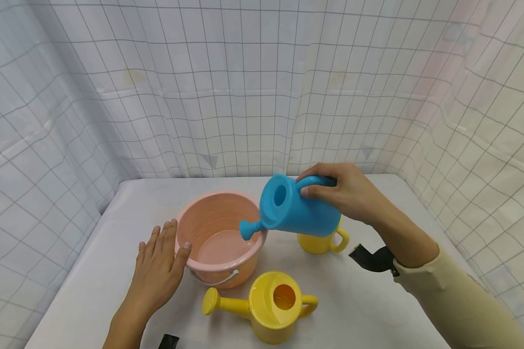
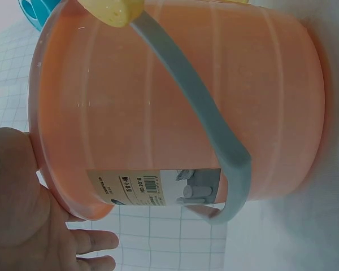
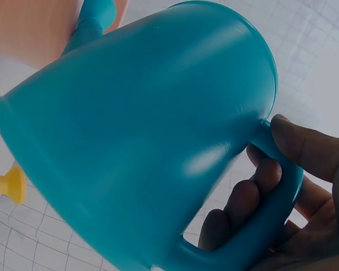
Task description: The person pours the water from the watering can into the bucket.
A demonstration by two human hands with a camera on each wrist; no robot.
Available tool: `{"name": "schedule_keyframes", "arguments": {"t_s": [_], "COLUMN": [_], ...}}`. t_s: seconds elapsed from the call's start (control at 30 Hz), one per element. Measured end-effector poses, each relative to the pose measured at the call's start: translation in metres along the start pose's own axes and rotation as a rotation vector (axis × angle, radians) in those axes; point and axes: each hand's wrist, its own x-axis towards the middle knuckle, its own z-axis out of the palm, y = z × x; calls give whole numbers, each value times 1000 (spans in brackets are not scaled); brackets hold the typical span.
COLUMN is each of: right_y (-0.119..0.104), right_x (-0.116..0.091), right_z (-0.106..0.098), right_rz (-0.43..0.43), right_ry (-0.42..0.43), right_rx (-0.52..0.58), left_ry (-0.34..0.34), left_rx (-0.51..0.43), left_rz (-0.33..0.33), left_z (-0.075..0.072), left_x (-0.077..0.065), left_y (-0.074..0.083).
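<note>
1. One yellow watering can (image 1: pixel 274 312) stands on the table (image 1: pixel 367 310), on the near side of the right grip (image 1: pixel 347 191); a yellow handled vessel (image 1: pixel 315 245) stands below that grip, partly hidden.
2. Tilted, the blue watering can (image 1: pixel 307 215) is held by its handle in the right grip, spout over the pink bucket (image 1: pixel 214 211) to its left.
3. Straight-fingered, the left grip (image 1: pixel 159 264) touches the bucket's rim; contents are unclear.

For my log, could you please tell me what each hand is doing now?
Left hand: open, touching the pink bucket.
Right hand: closed, holding the blue watering can by its handle.
</note>
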Motion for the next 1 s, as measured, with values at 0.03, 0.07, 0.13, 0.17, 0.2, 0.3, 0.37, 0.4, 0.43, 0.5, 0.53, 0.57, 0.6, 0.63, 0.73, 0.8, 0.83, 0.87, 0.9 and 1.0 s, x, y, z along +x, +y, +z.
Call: {"name": "schedule_keyframes", "arguments": {"t_s": [0.03, 0.07, 0.13, 0.17, 0.2, 0.3, 0.37, 0.4, 0.43, 0.5, 0.53, 0.57, 0.6, 0.63, 0.73, 0.8, 0.83, 0.87, 0.9, 1.0], "right_y": [2, 3, 6, 7, 9, 13, 17, 18, 20, 23, 24, 25, 26, 27, 30, 31, 31, 32, 33, 34], "right_x": [-1, -2, -3, -4, -5, -8, -10, -11, -13, -15, -16, -16, -17, -18, -19, -20, -20, -20, -21, -22], "right_z": [0, 0, 0, 0, 1, 2, 3, 4, 5, 7, 8, 9, 9, 10, 11, 11, 11, 12, 12, 12], "right_rz": [-2, -4, -11, -10, -11, -16, -12, -10, -6, 5, 15, 23, 28, 32, 37, 36, 35, 35, 34, 29], "right_ry": [4, 7, 11, 12, 13, 20, 29, 35, 41, 51, 56, 59, 62, 63, 68, 70, 70, 70, 70, 69], "right_rx": [8, 16, 29, 32, 38, 53, 64, 72, 80, 99, 105, 112, 121, 128, 142, 151, 156, 160, 165, 178], "left_ry": [-1, -2, -3, -3, -3, -3, -3, -3, -3, -2, -1, 1, 3, 4, 7, 8, 7, 6, 6, 4], "left_rx": [0, 0, 0, 1, 1, 2, 2, 3, 2, 1, 0, 0, 0, -1, 0, 0, -1, -1, -1, 2], "left_rz": [0, -1, -1, -1, -2, -2, -2, -1, 0, 1, 2, 3, 4, 4, 6, 7, 7, 6, 7, 7], "left_z": [0, 0, 0, 0, 0, 0, 0, 0, 0, 0, 0, 0, 0, 0, 0, 1, 1, 0, 0, 0], "left_x": [0, 0, 0, 0, 0, 0, 0, 0, 0, 0, 0, 0, 0, 0, 0, 0, 0, 0, 0, 0], "left_y": [0, 0, 0, 0, 0, 0, 1, 0, 0, 0, 0, 0, 0, 0, 0, 0, 0, 0, 0, 0]}}
